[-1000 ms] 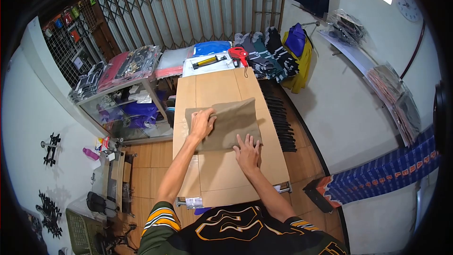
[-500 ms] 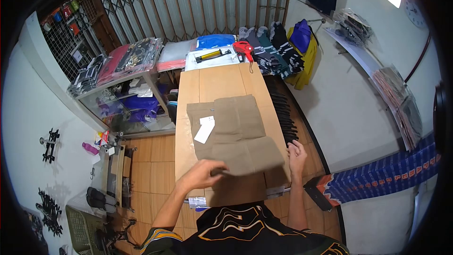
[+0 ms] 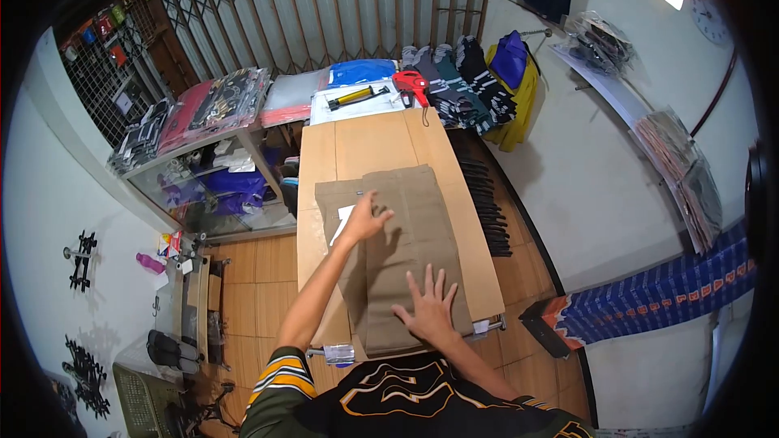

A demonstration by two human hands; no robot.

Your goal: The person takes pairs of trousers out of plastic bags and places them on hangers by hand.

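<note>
Olive-brown folded trousers (image 3: 414, 227) lie lengthwise on the light wooden table (image 3: 369, 146), reaching down to its near edge. My left hand (image 3: 367, 217) is over their upper left part, fingers apart, with nothing in it. A white tag (image 3: 343, 215) shows partly beside and beneath this hand. Lower down, my right hand (image 3: 430, 306) rests on the cloth with its fingers spread wide.
Behind the tabletop are a red tool (image 3: 412, 85), a yellow-black tool (image 3: 353, 98) and a blue packet (image 3: 363, 72). Stacked gloves or socks (image 3: 462, 89) lie at the back right. A glass cabinet (image 3: 207, 182) stands left, a patterned blue box (image 3: 649, 300) right.
The near end of the trousers now lies unfolded down to the table's edge. My left hand has moved up over the cloth; my right has moved left onto it and spread. The view has shifted slightly.
</note>
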